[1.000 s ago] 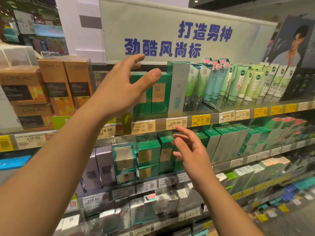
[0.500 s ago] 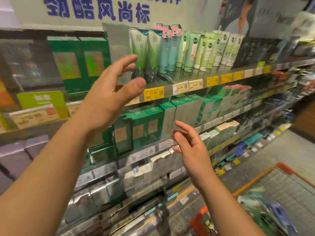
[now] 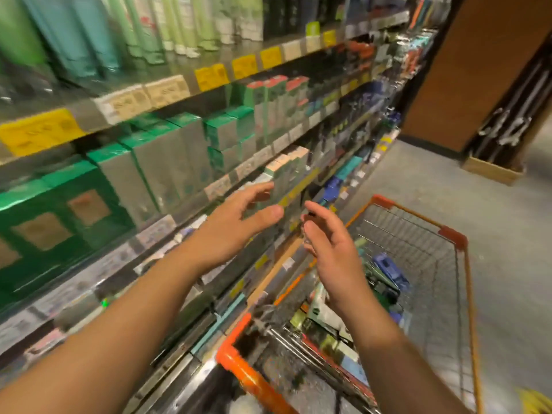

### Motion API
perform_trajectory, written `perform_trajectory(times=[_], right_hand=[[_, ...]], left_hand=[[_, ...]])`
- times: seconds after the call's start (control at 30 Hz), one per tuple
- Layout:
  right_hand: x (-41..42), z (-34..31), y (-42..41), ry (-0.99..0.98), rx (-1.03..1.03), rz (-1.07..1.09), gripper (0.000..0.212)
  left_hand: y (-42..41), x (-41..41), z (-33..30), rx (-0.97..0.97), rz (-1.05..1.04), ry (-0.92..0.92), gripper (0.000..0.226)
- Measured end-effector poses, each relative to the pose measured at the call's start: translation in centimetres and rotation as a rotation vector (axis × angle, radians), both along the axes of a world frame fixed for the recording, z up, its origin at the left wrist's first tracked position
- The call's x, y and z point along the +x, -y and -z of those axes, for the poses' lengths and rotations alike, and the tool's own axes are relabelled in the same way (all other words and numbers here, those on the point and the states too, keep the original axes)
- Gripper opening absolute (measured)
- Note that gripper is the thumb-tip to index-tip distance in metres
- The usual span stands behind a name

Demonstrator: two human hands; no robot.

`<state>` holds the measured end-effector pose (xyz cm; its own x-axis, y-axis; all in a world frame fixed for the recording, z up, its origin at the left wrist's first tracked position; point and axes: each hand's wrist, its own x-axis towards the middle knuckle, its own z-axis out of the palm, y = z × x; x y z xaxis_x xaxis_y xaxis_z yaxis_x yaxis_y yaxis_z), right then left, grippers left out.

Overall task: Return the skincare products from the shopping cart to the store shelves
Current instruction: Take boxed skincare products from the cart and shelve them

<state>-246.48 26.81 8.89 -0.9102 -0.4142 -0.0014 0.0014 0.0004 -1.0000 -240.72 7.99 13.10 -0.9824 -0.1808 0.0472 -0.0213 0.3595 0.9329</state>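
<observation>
Skincare products (image 3: 385,282) in cart (image 3: 452,234) below right hand (image 3: 331,249); both hands empty, left hand (image 3: 233,231) too.

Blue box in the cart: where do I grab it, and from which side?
Take the blue box across its narrow sides, from above. It lies tilted on the other products with its broad face up, and the cart walls block side approaches. The right hand is nearest.

open cart (image 3: 454,234) top at right, packed shelves (image 3: 167,162) crowding left
</observation>
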Motion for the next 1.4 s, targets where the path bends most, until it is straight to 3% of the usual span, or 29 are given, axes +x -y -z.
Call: perform_trajectory(times=[0.2, 0.37, 0.43, 0.5, 0.77, 0.87, 0.97, 1.13, 1.23, 1.33, 1.4], right_hand=[[-4.4, 5.4, -7.4, 0.139, 0.002, 0.190, 0.025], [-6.9, 9.7, -12.1, 0.219, 0.054, 0.299, 0.026], [-7.5, 11.1, -13.4, 0.256, 0.063, 0.342, 0.024], [-7.9, 12.3, -14.4, 0.301, 0.065, 0.404, 0.023], [-10.0, 19.1, -17.0, 0.403, 0.195, 0.453, 0.055], [-11.7, 22.8, -17.6, 0.450, 0.289, 0.416, 0.064], [-14.0, 27.4, -17.8, 0.487, 0.360, 0.437, 0.069], [-16.9, 35.6, -17.7, 0.525, 0.451, 0.396, 0.078], [-18.4, 39.5, -17.9, 0.477, 0.616, 0.330, 0.084], [-20.3, 42.7, -18.5, 0.399, 0.895, 0.228, 0.087], [-21.6, 44.4, -18.8, 0.354, 1.026, 0.153, 0.090]], left_hand=[[-7.6, -6.6, 5.7, 0.000, 0.166, 0.198, 0.098], [-12.2, -9.4, 9.5, -0.013, 0.210, 0.334, 0.094], [-13.5, -10.2, 11.0, 0.010, 0.203, 0.374, 0.107], [-14.5, -10.8, 12.1, 0.055, 0.200, 0.414, 0.100], [-16.9, -14.1, 16.5, 0.094, 0.265, 0.531, 0.072], [-18.0, -15.9, 19.1, 0.089, 0.235, 0.677, 0.082], [-18.8, -17.5, 22.4, 0.109, 0.195, 0.816, 0.066], [-18.9, -18.7, 28.3, 0.102, 0.124, 0.878, 0.118], [-19.2, -19.7, 30.0, 0.081, 0.078, 0.909, 0.118], [-19.3, -20.5, 31.9, 0.057, 0.057, 0.930, 0.132], [-19.2, -20.6, 32.6, 0.069, 0.085, 0.922, 0.124]])
